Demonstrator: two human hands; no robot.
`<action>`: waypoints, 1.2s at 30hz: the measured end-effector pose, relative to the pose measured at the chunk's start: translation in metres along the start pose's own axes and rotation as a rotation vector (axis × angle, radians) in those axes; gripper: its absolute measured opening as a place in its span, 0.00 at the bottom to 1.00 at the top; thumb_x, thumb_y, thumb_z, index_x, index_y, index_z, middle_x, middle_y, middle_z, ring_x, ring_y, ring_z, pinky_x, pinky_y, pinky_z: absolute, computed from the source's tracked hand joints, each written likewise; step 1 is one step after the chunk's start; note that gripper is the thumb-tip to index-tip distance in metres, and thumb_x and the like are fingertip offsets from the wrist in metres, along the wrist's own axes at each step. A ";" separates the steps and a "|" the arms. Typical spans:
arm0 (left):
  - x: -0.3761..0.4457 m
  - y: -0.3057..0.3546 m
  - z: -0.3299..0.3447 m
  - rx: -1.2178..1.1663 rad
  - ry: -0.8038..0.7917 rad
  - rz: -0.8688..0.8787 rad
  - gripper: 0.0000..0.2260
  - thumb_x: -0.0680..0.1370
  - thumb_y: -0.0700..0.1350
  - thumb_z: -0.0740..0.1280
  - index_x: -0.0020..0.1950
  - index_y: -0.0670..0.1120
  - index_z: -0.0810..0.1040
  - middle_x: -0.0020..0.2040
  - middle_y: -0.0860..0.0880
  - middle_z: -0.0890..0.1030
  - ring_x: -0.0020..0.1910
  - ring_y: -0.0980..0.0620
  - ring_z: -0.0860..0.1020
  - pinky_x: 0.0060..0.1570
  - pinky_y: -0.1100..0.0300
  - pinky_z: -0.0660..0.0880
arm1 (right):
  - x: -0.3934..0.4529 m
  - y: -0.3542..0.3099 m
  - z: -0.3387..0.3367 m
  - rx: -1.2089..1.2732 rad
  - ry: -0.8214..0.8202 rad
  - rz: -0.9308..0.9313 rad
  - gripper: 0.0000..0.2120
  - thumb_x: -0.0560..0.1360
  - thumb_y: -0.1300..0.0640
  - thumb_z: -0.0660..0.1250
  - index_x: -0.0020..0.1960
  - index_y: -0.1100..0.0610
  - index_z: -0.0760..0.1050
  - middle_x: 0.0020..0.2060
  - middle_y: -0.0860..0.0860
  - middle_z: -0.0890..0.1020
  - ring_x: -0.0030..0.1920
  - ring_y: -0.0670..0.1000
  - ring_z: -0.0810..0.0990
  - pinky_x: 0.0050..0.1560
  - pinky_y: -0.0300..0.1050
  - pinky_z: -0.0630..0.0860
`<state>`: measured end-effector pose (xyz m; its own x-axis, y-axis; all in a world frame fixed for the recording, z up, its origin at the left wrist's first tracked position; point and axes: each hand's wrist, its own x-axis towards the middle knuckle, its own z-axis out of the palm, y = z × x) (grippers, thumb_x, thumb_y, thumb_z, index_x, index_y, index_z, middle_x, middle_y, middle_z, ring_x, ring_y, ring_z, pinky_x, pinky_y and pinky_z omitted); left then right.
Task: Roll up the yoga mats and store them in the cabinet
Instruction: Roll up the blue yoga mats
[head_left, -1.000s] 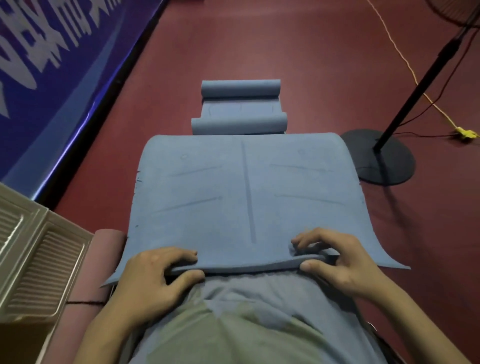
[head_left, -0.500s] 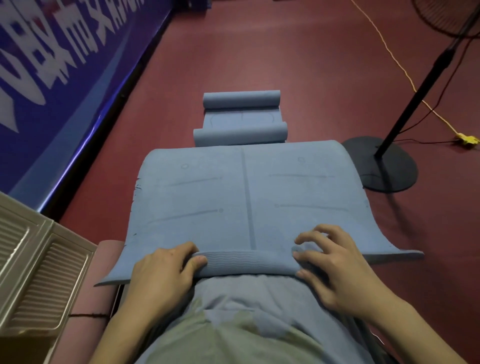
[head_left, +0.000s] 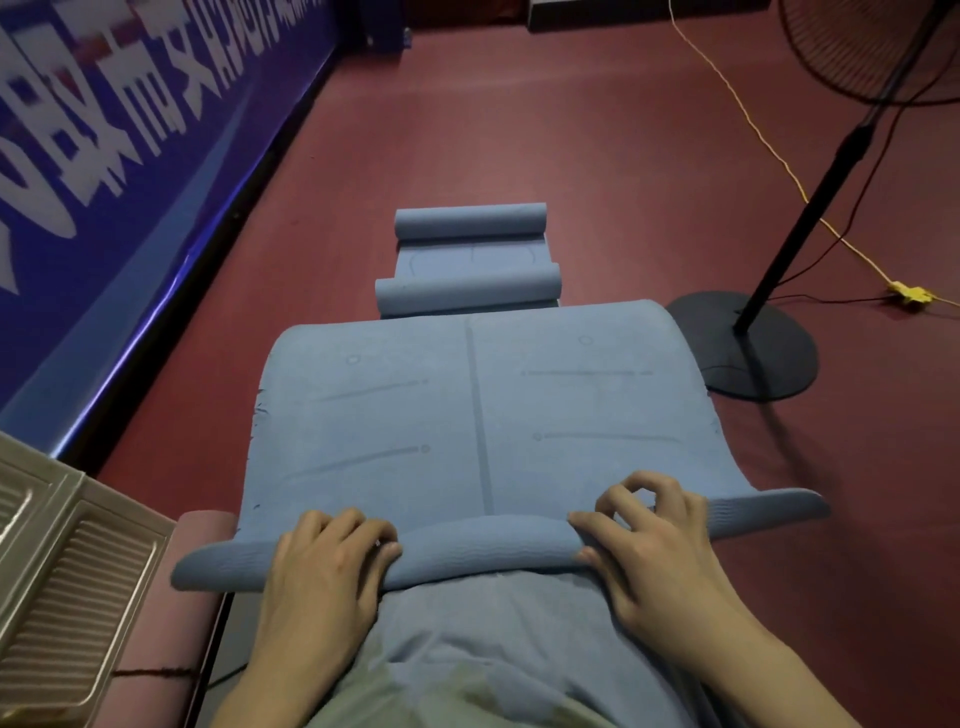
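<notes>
My left hand (head_left: 332, 561) and right hand (head_left: 644, 551) both grasp the folded near edge of the blue mat (head_left: 483, 410), whose long axis runs straight ahead from them.

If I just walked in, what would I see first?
A big blue mat fills the middle, and the left hand and right hand curl its near edge into a roll. Past it on the red floor lies a smaller blue mat with both ends rolled. A black fan stand is at right.
</notes>
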<state>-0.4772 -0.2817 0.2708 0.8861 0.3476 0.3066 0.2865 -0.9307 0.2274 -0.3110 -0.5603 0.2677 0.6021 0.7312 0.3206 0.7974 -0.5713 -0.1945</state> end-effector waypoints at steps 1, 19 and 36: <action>-0.005 -0.004 -0.001 -0.067 -0.018 -0.002 0.11 0.78 0.59 0.61 0.44 0.56 0.79 0.41 0.61 0.75 0.41 0.51 0.70 0.39 0.51 0.70 | 0.001 -0.001 -0.001 0.006 -0.011 0.010 0.10 0.76 0.45 0.61 0.52 0.44 0.78 0.47 0.40 0.76 0.56 0.54 0.72 0.50 0.47 0.56; -0.018 -0.007 -0.002 -0.103 0.014 0.018 0.16 0.74 0.67 0.64 0.46 0.55 0.74 0.45 0.62 0.71 0.42 0.51 0.66 0.41 0.53 0.69 | 0.003 0.005 0.003 0.467 -0.130 0.170 0.07 0.71 0.52 0.69 0.46 0.44 0.72 0.44 0.37 0.76 0.50 0.41 0.72 0.59 0.43 0.61; -0.021 -0.003 0.003 -0.089 0.045 0.032 0.16 0.80 0.61 0.59 0.37 0.54 0.73 0.37 0.60 0.72 0.40 0.54 0.68 0.41 0.54 0.57 | 0.006 0.011 0.010 0.476 -0.169 0.159 0.04 0.75 0.47 0.62 0.45 0.45 0.75 0.39 0.39 0.77 0.45 0.43 0.74 0.52 0.43 0.67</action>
<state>-0.4955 -0.2863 0.2610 0.8763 0.3246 0.3561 0.2231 -0.9284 0.2971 -0.2982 -0.5579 0.2583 0.6837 0.7219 0.1068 0.6027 -0.4761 -0.6403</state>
